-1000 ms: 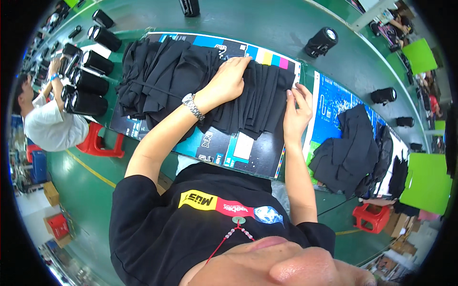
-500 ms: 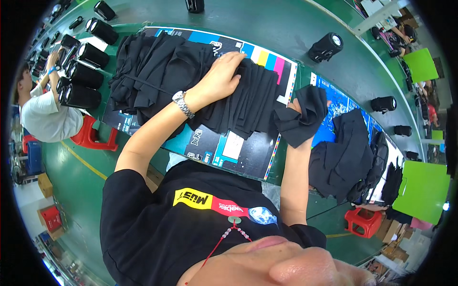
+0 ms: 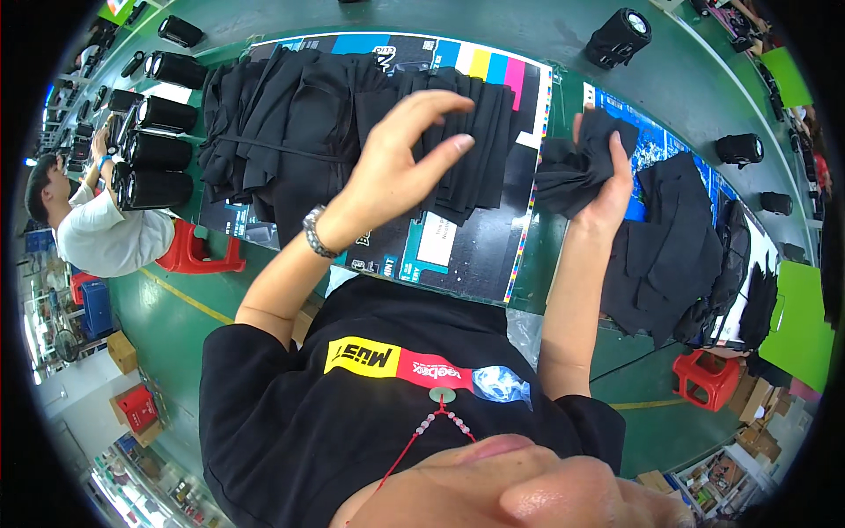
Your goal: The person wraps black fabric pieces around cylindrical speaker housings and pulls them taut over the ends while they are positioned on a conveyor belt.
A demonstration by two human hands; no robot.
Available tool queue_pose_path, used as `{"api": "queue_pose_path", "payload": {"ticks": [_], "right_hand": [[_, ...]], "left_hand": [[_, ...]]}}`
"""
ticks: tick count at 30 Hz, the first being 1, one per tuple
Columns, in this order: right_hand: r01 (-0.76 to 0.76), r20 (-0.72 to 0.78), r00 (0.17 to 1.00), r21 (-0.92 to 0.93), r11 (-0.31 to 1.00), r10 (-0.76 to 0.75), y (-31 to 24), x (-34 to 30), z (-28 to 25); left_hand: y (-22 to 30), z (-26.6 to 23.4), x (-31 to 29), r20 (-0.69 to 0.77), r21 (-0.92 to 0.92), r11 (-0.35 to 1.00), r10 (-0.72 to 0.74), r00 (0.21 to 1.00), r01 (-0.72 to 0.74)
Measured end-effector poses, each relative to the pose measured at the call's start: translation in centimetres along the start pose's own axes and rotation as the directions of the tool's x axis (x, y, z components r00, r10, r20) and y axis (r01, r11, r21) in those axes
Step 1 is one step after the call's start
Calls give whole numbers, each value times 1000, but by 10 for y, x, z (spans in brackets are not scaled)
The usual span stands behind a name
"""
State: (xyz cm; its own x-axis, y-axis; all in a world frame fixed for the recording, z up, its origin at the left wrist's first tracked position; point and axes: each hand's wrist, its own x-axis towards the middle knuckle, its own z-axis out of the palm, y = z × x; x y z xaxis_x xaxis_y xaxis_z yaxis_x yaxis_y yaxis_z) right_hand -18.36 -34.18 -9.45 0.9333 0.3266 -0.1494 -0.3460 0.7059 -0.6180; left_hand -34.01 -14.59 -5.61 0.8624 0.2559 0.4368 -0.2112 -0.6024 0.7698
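Observation:
My left hand (image 3: 396, 167), with a metal watch on its wrist, hovers over a row of folded black fabric pieces (image 3: 488, 150). Its thumb and fingers are spread, with nothing between them. To the left lies a larger heap of black fabric (image 3: 304, 132) with a strip tied across it. Off the right edge of the printed sheet, my right hand (image 3: 607, 198) is closed round a bunched black fabric piece (image 3: 576, 167), thumb on one side and fingers partly behind it. Another loose pile of black fabric (image 3: 669, 246) lies to the right of that hand.
Black cylindrical speakers (image 3: 163, 154) crowd the left end of the green table, and another speaker (image 3: 619, 38) stands at the far right. A person in a white shirt (image 3: 114, 229) sits at left by a red stool (image 3: 201, 249). Another red stool (image 3: 704, 378) stands at right.
My left hand has lifted off the folded pieces and its fingers have spread. My right hand has moved up and to the right with the fabric piece, turning it. The view has shifted slightly.

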Motion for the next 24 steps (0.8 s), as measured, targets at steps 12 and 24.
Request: {"api": "queue_pose_path", "payload": {"ticks": [12,24], "right_hand": [[-83,227,962,-291,953,153,38,-53,42],[9,767,279,-603,797,577,-36,-16,-3]], "left_hand": [[-2,53,-10,-202,-258,956,-193,960,138],[42,60,-43,-203,-294,890,299,932,-349]]}}
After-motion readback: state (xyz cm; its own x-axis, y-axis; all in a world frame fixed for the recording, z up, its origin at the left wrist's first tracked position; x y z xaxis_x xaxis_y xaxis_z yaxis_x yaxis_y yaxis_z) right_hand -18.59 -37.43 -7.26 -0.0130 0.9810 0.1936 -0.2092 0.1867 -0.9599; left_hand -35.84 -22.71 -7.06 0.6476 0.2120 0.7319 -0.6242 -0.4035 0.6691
